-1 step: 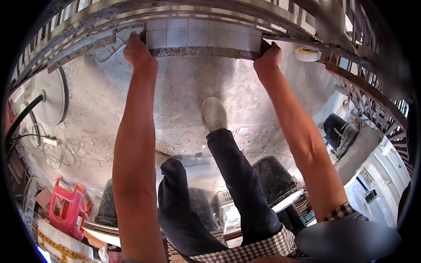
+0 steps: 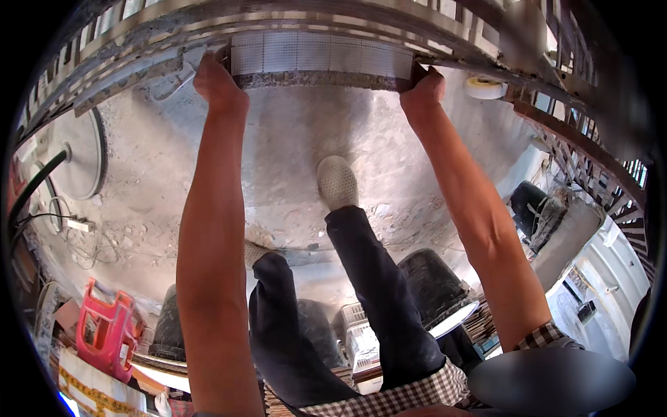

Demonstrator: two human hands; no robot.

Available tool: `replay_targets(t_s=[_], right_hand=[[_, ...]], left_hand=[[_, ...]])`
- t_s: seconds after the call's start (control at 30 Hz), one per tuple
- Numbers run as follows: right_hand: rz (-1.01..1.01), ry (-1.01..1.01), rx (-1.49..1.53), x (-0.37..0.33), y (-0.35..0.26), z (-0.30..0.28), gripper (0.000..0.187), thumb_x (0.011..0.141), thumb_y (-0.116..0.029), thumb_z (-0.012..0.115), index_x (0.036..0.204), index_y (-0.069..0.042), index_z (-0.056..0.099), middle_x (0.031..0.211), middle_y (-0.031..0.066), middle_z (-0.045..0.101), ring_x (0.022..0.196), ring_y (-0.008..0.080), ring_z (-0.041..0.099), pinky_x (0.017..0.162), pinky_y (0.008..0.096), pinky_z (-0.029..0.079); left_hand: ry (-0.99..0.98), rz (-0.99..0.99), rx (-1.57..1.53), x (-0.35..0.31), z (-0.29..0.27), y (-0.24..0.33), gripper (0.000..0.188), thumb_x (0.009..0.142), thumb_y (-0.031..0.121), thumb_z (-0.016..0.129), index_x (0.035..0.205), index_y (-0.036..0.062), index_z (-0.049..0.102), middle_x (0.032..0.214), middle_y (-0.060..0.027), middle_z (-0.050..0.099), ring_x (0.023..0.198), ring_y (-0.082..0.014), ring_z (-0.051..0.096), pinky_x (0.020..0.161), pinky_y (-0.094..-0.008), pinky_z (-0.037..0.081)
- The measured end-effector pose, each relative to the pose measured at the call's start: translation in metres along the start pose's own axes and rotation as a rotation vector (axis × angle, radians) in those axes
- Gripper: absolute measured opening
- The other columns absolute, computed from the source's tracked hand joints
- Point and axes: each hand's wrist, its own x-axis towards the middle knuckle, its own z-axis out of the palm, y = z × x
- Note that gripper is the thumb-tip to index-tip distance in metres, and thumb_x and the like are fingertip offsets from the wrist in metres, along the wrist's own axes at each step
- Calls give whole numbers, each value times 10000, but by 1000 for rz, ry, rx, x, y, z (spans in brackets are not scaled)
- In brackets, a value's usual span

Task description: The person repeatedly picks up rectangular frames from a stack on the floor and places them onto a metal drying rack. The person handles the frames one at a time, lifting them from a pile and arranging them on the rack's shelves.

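Note:
My arms reach far forward to a wide tray-like piece with a pale, gridded surface and a rough, grey-crusted near edge. At its left end my left hand is closed around the dark end piece. The other end is gripped by my right hand, its fingers curled and partly hidden. The piece lies level against a long slatted wooden rack, which covers its far side. I cannot tell whether it rests on the rack.
A roll of pale tape lies right of my right hand. Black buckets stand by my legs. At left are a red plastic stool, a round grey disc with a black hose, and a power strip with cables. Rubble litters the concrete floor.

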Motion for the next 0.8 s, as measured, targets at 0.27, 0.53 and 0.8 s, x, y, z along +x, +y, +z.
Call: replay_targets(t_s=[0.27,0.53,0.8], right_hand=[[175,-254,152,-25,-4,-6,375,929,-238,281,1067,-1,536,1048,153,606,953,287,580,781,408,502],[100,-324,-287,-78,-7,-19,309,938,-195,359,1060,39,520,921,129,579,841,229,527,789,341,427],[114,-487,-111,-40,-11,-11,247,958,-158,404,1042,37,530,964,155,611,867,255,571,826,383,475]], left_hand=[[-10,-15,151,7,-25,-5,284,920,191,428,1015,-35,571,899,-123,622,798,-220,604,673,-327,482],[-144,-110,47,-29,-28,-12,308,961,193,400,1057,-83,497,929,-154,579,803,-246,587,642,-357,545],[-127,-48,-81,-13,-4,-16,278,948,139,401,1068,-102,468,992,-167,544,830,-266,589,698,-399,577]])
